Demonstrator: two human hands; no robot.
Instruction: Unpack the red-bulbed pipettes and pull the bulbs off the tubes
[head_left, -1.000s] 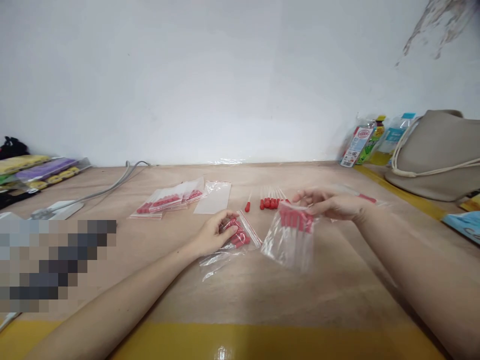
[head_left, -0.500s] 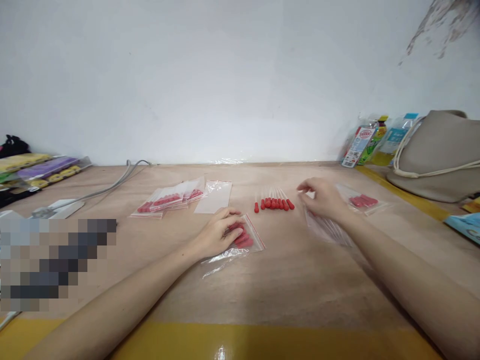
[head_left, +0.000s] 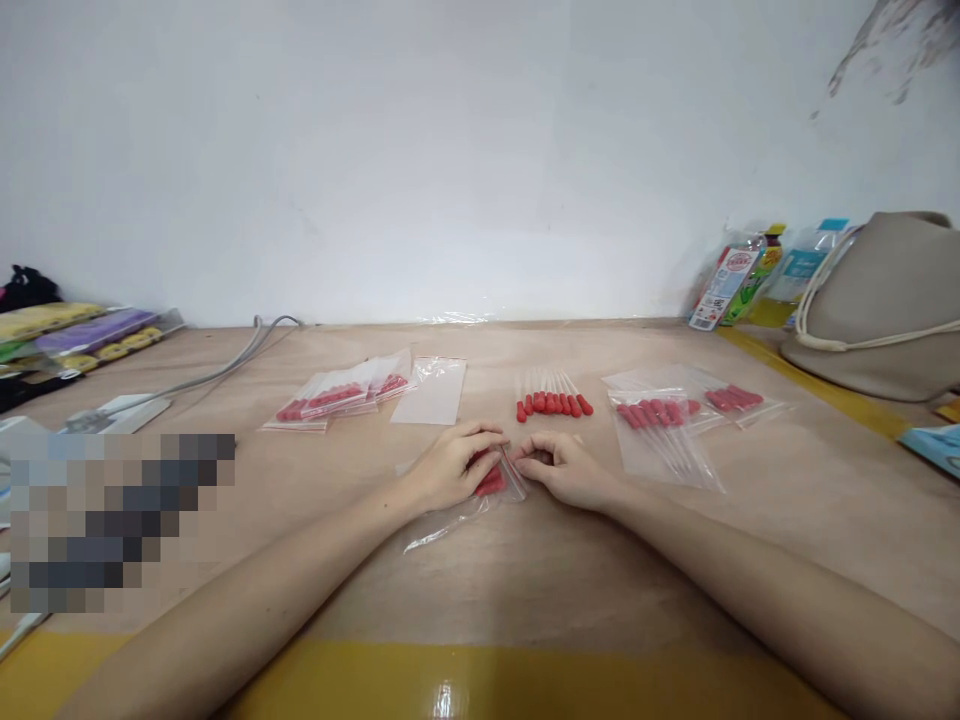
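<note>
Clock centred on the bag in hand. We log the left hand clamped on a flat clear plastic zip bag of red-ended sticks, thumb and fingers over the red part, bag lying on the light brown wooden table. We have the right hand at 3 o'clock, fingertips by the zip edge, thumb and index close; can't tell if they're pinching plastic. Hands near each other, small gap between.

At 1 o'clock we get a row of loose thin white sticks with rounded red tips. At 2 o'clock, clear bags of red-ended sticks, overlapping; farther out that way, a taupe soft bag with cream cord. At 11, a flat whitish rectangular sheet, card or bag, can't tell. At 10, a stack of filled clear bags; beyond it, a thin grey cable.
</note>
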